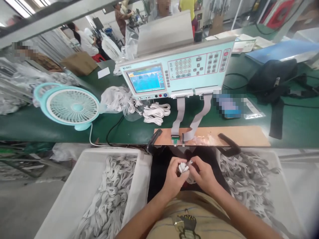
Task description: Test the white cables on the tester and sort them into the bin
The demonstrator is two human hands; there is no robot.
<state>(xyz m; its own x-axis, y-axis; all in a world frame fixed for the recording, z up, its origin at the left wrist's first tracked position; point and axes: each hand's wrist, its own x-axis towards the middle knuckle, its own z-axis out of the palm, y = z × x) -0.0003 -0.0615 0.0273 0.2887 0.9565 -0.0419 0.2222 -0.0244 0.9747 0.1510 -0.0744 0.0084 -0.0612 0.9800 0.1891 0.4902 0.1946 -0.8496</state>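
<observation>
A bundled white cable [183, 167] sits in my left hand [173, 177], its fingers wrapped round the coil. My right hand [203, 175] pinches a small connector end [191, 162] of the cable between thumb and fingers. Both hands are close together above my lap, just in front of the bench edge. Beyond them, two small connector boards [175, 140] stick out at the edge of a wooden board [239, 134]. Flat grey ribbon cables [179, 113] run from there up to a light-blue tester [171, 74] with a lit screen.
White bins of coiled cables stand at my left [139, 157] and right [276, 166]. Black clamps [154, 141] hold the wooden board. A turquoise fan [77, 107], loose cable bundles [157, 113] and a black bag [271, 78] rest on the green bench. People sit and stand farther back.
</observation>
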